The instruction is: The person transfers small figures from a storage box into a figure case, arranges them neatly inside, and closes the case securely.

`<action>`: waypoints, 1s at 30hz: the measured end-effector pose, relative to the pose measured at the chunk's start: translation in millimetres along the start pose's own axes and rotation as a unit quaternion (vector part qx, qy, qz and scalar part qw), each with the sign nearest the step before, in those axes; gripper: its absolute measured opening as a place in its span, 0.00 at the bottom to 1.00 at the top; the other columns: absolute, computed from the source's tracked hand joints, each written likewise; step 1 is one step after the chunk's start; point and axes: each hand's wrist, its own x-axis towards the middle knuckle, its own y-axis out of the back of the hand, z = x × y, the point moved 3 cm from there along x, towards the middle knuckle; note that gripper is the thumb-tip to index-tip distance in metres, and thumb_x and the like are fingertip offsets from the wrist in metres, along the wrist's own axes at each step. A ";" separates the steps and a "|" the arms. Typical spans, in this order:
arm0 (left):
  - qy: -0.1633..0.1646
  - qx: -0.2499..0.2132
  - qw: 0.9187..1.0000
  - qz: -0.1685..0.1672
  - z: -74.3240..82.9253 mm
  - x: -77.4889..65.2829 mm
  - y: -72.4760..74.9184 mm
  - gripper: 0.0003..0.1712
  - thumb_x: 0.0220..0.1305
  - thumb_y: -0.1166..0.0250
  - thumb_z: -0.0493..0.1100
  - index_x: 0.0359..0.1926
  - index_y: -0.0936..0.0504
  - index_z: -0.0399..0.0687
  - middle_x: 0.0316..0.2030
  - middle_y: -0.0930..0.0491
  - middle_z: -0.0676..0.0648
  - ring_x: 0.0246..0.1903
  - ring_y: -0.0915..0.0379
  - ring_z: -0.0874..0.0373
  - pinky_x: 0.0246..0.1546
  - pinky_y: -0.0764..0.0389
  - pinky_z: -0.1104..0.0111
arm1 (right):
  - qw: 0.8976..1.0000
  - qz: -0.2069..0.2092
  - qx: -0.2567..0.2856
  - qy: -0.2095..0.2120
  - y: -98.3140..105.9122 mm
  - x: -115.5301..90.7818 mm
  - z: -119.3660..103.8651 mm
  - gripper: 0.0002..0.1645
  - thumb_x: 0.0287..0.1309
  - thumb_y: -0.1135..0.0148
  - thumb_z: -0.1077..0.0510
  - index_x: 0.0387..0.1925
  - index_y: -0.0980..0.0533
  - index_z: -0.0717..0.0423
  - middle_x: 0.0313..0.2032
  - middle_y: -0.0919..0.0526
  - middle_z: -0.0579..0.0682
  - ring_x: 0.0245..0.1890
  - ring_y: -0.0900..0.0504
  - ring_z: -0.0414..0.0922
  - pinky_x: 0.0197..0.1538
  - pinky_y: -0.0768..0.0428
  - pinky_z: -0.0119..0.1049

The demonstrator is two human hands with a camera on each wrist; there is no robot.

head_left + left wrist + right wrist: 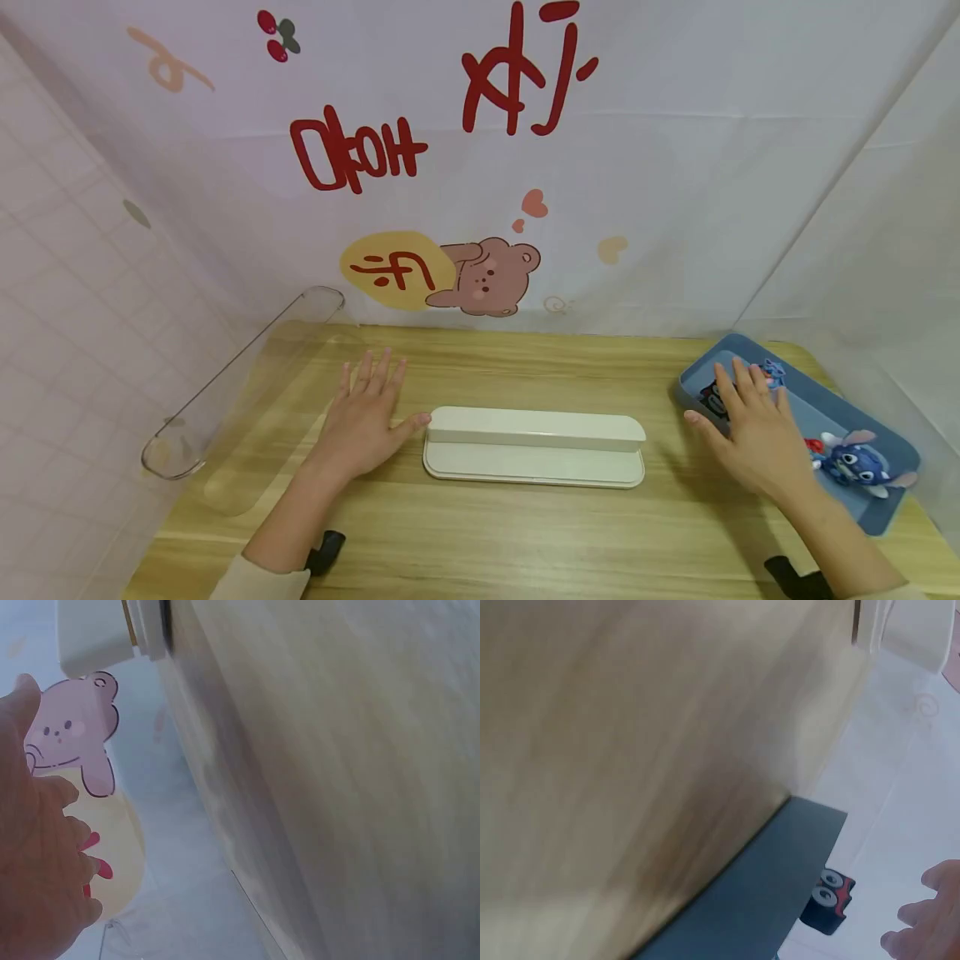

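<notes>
Over the table's left half, my left hand (362, 425) is spread flat with nothing in it, its thumb tip overlapping the left end of a white rounded base with a raised ledge (536, 446). My right hand (761, 437) hovers at the right, fingers straight, in front of a blue tray (900, 446). Inside that tray lie a big-eared blue figure (858, 460), a smaller blue figure (772, 373) and a black piece (712, 398), partly hidden by the hand. The right wrist view shows the black piece with two round eyes (826, 900) above the tray wall (757, 885).
A clear plastic cover (247, 400) with a rounded rim stands at the left, against the side curtain. White cloth (675, 208) with a bear print hangs behind the wooden table (525, 533). Black wrist straps (326, 552) show below each hand.
</notes>
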 end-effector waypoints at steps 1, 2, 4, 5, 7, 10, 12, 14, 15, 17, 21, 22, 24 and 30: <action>-0.002 -0.002 1.000 0.001 2.2 -0.2 1.2 0.55 0.72 0.44 0.73 0.83 0.47 0.42 0.83 0.59 0.37 0.81 0.71 0.37 0.78 0.67 0.38 | 1.000 0.001 0.000 -0.001 1.9 1.2 1.1 0.53 0.76 0.44 0.37 0.82 0.53 0.67 0.79 0.55 0.75 0.80 0.63 0.70 0.74 0.67 0.74; -0.005 -0.003 1.000 0.003 4.1 -0.6 2.4 0.55 0.72 0.44 0.73 0.83 0.47 0.42 0.83 0.59 0.37 0.81 0.71 0.37 0.78 0.66 0.37 | 1.000 0.001 0.002 -0.002 3.8 2.4 2.3 0.53 0.76 0.44 0.37 0.82 0.53 0.67 0.78 0.55 0.75 0.79 0.62 0.71 0.74 0.66 0.74; -0.012 -0.010 1.000 0.008 8.2 -1.3 4.5 0.55 0.71 0.42 0.72 0.83 0.47 0.42 0.83 0.59 0.37 0.81 0.71 0.36 0.78 0.67 0.38 | 1.000 0.000 0.003 -0.005 6.9 4.8 4.6 0.54 0.76 0.44 0.37 0.82 0.54 0.67 0.78 0.55 0.76 0.79 0.62 0.72 0.74 0.67 0.75; -0.016 -0.011 1.000 0.010 10.0 -1.5 5.0 0.55 0.71 0.42 0.72 0.83 0.47 0.42 0.83 0.59 0.37 0.81 0.70 0.36 0.78 0.66 0.37 | 1.000 0.000 0.004 -0.006 8.3 6.0 5.7 0.54 0.76 0.44 0.37 0.82 0.54 0.67 0.78 0.56 0.76 0.79 0.61 0.73 0.74 0.67 0.75; -0.025 -0.010 1.000 0.015 13.6 -1.6 5.9 0.55 0.71 0.41 0.72 0.83 0.47 0.42 0.83 0.59 0.38 0.81 0.70 0.37 0.78 0.66 0.37 | 1.000 -0.001 0.005 -0.010 10.8 8.0 7.5 0.54 0.76 0.44 0.37 0.82 0.54 0.67 0.78 0.56 0.76 0.78 0.60 0.74 0.74 0.66 0.75; -0.037 -0.009 0.999 0.016 18.2 -2.6 5.7 0.57 0.70 0.40 0.73 0.83 0.48 0.43 0.83 0.60 0.38 0.81 0.70 0.38 0.78 0.67 0.38 | 1.000 -0.001 0.010 -0.016 13.1 10.3 9.8 0.55 0.75 0.43 0.37 0.82 0.54 0.66 0.78 0.56 0.76 0.78 0.58 0.74 0.74 0.63 0.75; -0.043 -0.008 0.999 0.017 20.7 -3.2 5.4 0.58 0.68 0.39 0.73 0.83 0.48 0.43 0.83 0.60 0.39 0.81 0.70 0.38 0.78 0.68 0.38 | 1.000 0.000 0.013 -0.019 13.8 11.6 10.8 0.55 0.75 0.43 0.37 0.82 0.54 0.66 0.78 0.55 0.76 0.77 0.56 0.75 0.73 0.60 0.76; -0.049 -0.008 0.999 0.015 22.5 -4.5 4.7 0.60 0.66 0.37 0.75 0.83 0.47 0.43 0.83 0.61 0.39 0.81 0.69 0.38 0.78 0.70 0.39 | 1.000 0.000 0.016 -0.022 13.5 12.8 11.7 0.55 0.75 0.43 0.36 0.82 0.53 0.66 0.78 0.53 0.77 0.77 0.53 0.75 0.73 0.56 0.76; -0.051 -0.009 0.999 0.015 23.2 -5.3 4.5 0.61 0.65 0.36 0.75 0.83 0.47 0.43 0.83 0.61 0.39 0.81 0.69 0.38 0.78 0.71 0.39 | 1.000 0.000 0.017 -0.024 13.0 13.5 12.2 0.55 0.75 0.42 0.36 0.82 0.53 0.67 0.77 0.52 0.77 0.76 0.51 0.76 0.73 0.54 0.76; -0.057 -0.010 0.998 0.014 25.6 -6.9 4.4 0.63 0.62 0.34 0.76 0.83 0.46 0.43 0.83 0.59 0.38 0.81 0.68 0.38 0.77 0.71 0.39 | 0.999 -0.001 0.017 -0.028 11.8 14.9 13.1 0.55 0.74 0.41 0.36 0.81 0.51 0.68 0.76 0.50 0.78 0.73 0.47 0.78 0.70 0.48 0.77; -0.071 -0.014 0.997 0.015 31.2 -10.2 4.4 0.67 0.57 0.31 0.77 0.83 0.45 0.42 0.83 0.58 0.39 0.82 0.65 0.39 0.78 0.66 0.38 | 0.999 -0.006 0.009 -0.034 9.5 17.1 15.8 0.56 0.73 0.40 0.35 0.81 0.50 0.69 0.75 0.46 0.78 0.65 0.39 0.83 0.59 0.36 0.80; -0.075 -0.015 0.997 0.015 32.5 -10.7 4.3 0.68 0.56 0.30 0.78 0.83 0.45 0.42 0.83 0.58 0.39 0.82 0.65 0.40 0.78 0.64 0.38 | 0.999 -0.009 0.006 -0.036 8.9 17.5 16.6 0.56 0.73 0.40 0.35 0.81 0.50 0.69 0.75 0.46 0.78 0.63 0.37 0.84 0.57 0.35 0.80; -0.081 -0.020 0.996 0.014 34.5 -11.7 4.0 0.71 0.53 0.29 0.78 0.83 0.46 0.42 0.83 0.58 0.40 0.82 0.64 0.41 0.78 0.62 0.39 | 0.999 -0.015 0.003 -0.040 7.8 18.2 18.0 0.56 0.73 0.40 0.35 0.81 0.51 0.68 0.74 0.45 0.78 0.61 0.36 0.85 0.52 0.32 0.80; -0.101 -0.035 0.994 0.021 37.5 -13.5 1.1 0.76 0.46 0.23 0.77 0.83 0.48 0.42 0.83 0.54 0.41 0.81 0.56 0.41 0.78 0.56 0.40 | 0.998 -0.033 0.007 -0.056 5.1 19.8 22.1 0.56 0.72 0.40 0.34 0.81 0.50 0.66 0.74 0.44 0.77 0.61 0.36 0.85 0.41 0.26 0.77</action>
